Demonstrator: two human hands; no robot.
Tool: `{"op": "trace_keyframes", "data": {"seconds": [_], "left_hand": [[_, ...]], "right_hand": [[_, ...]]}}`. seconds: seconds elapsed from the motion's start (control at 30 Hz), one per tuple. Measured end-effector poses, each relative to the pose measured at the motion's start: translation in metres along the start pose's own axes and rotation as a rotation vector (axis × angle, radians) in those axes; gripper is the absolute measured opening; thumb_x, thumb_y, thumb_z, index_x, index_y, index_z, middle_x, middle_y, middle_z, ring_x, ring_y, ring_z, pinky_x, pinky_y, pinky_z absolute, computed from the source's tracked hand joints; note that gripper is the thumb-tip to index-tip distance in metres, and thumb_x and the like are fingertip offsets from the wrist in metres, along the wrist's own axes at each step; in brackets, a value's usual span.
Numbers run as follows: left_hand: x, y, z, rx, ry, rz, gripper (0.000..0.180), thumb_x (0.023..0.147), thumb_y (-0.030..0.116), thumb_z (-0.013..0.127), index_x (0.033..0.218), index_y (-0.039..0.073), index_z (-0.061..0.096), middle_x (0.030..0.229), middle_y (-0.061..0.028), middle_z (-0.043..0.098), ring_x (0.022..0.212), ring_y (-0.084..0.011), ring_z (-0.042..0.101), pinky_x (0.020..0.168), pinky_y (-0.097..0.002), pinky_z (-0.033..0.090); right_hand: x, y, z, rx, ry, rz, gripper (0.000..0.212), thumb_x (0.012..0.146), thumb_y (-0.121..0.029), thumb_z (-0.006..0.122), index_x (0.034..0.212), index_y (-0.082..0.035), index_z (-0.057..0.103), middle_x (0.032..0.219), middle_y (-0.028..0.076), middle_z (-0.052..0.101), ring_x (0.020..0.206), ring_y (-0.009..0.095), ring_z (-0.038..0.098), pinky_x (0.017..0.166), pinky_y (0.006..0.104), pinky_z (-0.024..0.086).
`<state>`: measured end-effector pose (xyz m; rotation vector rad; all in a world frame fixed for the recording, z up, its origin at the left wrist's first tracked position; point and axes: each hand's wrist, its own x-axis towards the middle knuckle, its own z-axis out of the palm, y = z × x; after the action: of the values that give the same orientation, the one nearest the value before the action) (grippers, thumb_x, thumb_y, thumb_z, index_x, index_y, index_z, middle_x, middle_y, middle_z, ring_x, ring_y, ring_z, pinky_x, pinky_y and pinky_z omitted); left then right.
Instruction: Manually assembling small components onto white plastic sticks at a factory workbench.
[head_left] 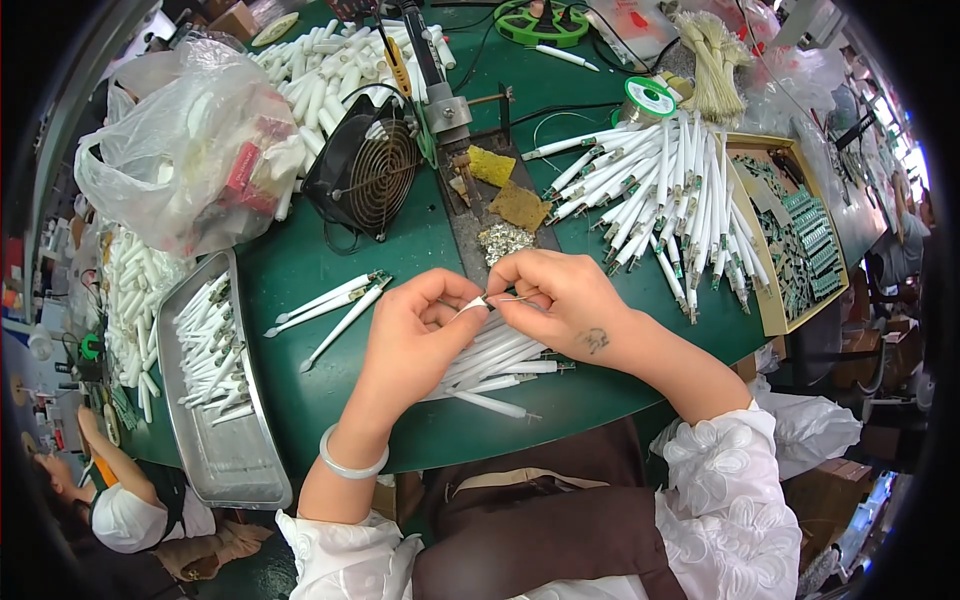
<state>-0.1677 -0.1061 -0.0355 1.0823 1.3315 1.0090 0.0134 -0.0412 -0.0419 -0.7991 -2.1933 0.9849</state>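
My left hand (425,325) is closed in a pinch around the end of a white tube (477,303), and my right hand (562,300) has thumb and forefinger narrowed on a thin wire (510,298) right at that end, over the near middle of the bench. I take this as the step of working wire and tube end together (my fingers hide the exact joint); the next move seems to call for a steady left pinch and small right-fingertip adjustments. Below my hands lies a row of white tubes (490,358) on the green tabletop (400,440). To the left are a metal tray (268,465) of tubes and a plastic bag (180,150); farther off, a black fan (365,170) and yellow sponge (491,167). On the right, a fanned tube pile (670,190) sits beside a shallow box (843,280) of green circuit boards (812,230). A co-worker (130,510) sits beyond the left edge.
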Motion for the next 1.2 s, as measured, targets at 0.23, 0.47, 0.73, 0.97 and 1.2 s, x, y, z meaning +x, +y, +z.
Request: {"op": "trace_keyframes", "data": {"seconds": [0.23,0.47,0.73,0.97,1.2], "left_hand": [[0.002,-0.002,0.002,0.039,0.046,-0.004,0.008,0.080,0.006,0.067,0.083,-0.002,0.063,0.071,-0.0009,0.062,0.056,-0.0032,0.054,0.052,-0.0181,0.042],[0.003,0.001,0.003,-0.042,0.055,-0.039,0.007,0.081,0.005,0.065,0.082,-0.002,0.063,0.069,-0.0008,0.061,0.054,-0.0039,0.053,0.050,-0.0183,0.041],[0.002,-0.002,0.000,-0.068,0.043,-0.059,0.008,0.081,0.005,0.064,0.085,-0.002,0.062,0.072,-0.0015,0.062,0.056,-0.0044,0.054,0.050,-0.0182,0.041],[0.004,-0.003,-0.006,-0.124,-0.006,-0.108,0.010,0.082,0.008,0.063,0.088,0.000,0.063,0.075,-0.0034,0.064,0.056,-0.0055,0.055,0.046,-0.0177,0.036],[0.004,-0.006,-0.006,-0.134,-0.017,-0.106,0.009,0.083,0.009,0.062,0.088,0.001,0.063,0.076,-0.0035,0.064,0.056,-0.0059,0.054,0.045,-0.0178,0.035]], "right_hand": [[0.001,0.001,0.001,-0.005,0.001,-0.067,0.015,0.075,-0.004,0.065,0.089,-0.005,0.063,0.063,0.003,0.051,0.050,0.013,0.047,0.048,0.0268,0.039],[0.004,0.008,0.003,-0.150,0.140,-0.326,0.015,0.072,-0.002,0.066,0.085,-0.006,0.064,0.070,0.005,0.060,0.053,0.018,0.057,0.046,0.0288,0.044],[0.004,0.009,0.002,-0.286,0.111,-0.398,0.014,0.070,-0.004,0.067,0.083,-0.008,0.064,0.065,0.003,0.057,0.052,0.019,0.057,0.045,0.0304,0.044],[0.006,0.008,0.001,-0.256,0.151,-0.388,0.013,0.070,-0.006,0.069,0.081,-0.009,0.064,0.062,0.003,0.054,0.051,0.019,0.055,0.044,0.0306,0.043],[0.006,0.009,-0.001,-0.311,0.105,-0.433,0.014,0.070,-0.004,0.069,0.083,-0.009,0.066,0.061,0.003,0.054,0.051,0.018,0.055,0.043,0.0299,0.042]]}}
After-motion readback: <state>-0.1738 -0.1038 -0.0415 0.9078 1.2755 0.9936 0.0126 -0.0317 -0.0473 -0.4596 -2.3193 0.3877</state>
